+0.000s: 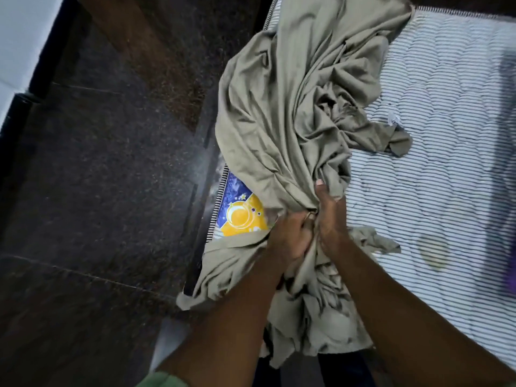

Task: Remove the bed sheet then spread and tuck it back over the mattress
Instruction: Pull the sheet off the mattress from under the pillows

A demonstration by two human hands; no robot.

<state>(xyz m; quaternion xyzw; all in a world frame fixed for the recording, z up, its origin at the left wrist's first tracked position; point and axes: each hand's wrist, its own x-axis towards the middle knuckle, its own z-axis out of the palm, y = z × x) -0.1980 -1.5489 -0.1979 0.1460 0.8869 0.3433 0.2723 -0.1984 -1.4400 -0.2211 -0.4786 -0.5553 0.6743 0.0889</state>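
A crumpled olive-grey bed sheet (296, 107) lies bunched along the left side of the striped mattress (435, 163), draping over its edge toward the floor. My left hand (290, 236) grips a gathered fold of the sheet near the mattress's left edge. Right beside it, my right hand (329, 210) clutches the same bunch of fabric, thumb pointing up. Both hands touch each other at the middle of the bunch. Most of the mattress to the right is bare.
A blue and yellow printed label (240, 210) shows on the mattress side under the sheet. Dark speckled stone floor (106, 177) spreads to the left, with a white wall and dark skirting (25, 65) at far left. A purple object (509, 261) is blurred at the right edge.
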